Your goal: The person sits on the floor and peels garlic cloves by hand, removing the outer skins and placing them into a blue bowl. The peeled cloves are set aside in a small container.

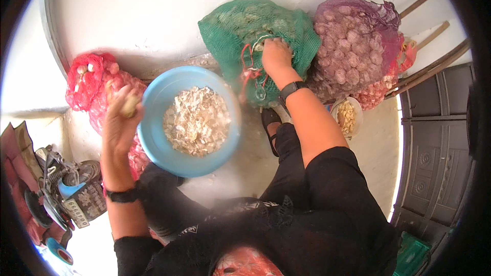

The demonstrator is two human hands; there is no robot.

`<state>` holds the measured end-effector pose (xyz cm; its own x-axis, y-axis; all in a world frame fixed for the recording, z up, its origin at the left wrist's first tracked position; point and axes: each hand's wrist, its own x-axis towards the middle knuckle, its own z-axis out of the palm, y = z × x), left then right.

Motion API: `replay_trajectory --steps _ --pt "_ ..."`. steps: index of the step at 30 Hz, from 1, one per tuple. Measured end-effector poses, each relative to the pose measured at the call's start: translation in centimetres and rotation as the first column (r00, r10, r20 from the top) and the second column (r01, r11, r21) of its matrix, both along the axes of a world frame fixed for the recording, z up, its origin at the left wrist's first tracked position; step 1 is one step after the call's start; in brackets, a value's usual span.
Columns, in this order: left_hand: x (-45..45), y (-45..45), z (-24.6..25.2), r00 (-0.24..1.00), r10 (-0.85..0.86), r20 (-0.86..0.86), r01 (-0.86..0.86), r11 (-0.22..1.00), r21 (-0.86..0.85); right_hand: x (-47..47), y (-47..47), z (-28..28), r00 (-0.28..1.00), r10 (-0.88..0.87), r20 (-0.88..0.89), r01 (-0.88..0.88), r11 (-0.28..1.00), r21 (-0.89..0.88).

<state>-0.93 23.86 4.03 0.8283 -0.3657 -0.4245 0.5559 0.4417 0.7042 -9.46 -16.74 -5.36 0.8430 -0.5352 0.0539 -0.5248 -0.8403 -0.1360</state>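
Observation:
My left hand (pixel 119 124) is raised just left of a blue plastic basin (pixel 153 145), its fingers around a pale, blurred garlic bulb (pixel 130 106). Inside the basin lies a heap of papery garlic skins (pixel 197 120). My right hand (pixel 277 56) reaches into the mouth of a green mesh sack (pixel 230 21), near a white cord (pixel 262 37) and red ties (pixel 247 57). Its fingertips are partly hidden there, so whether it grips anything does not show.
A purple mesh sack of garlic bulbs (pixel 349 42) leans right of the green one. Red mesh sacks (pixel 111 69) stand behind my left hand. A bowl of peeled cloves (pixel 347 117) sits at right. Wooden poles (pixel 429 67), a dark door (pixel 433 149) and a motorcycle (pixel 82 191) flank the floor.

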Motion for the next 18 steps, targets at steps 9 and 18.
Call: replay_trajectory --steps 9,18 --pt "-4.5 23.6 1.5 0.955 0.297 -0.003 -0.274 0.884 0.378 -2.9 -6.1 -0.3 0.957 -0.192 0.218 0.172 0.979 0.110" --pt "-21.7 41.9 -6.7 0.717 0.692 -0.080 -0.264 0.377 0.888 -2.9 -6.4 1.2 0.978 -0.140 -0.153 0.162 0.977 0.140"
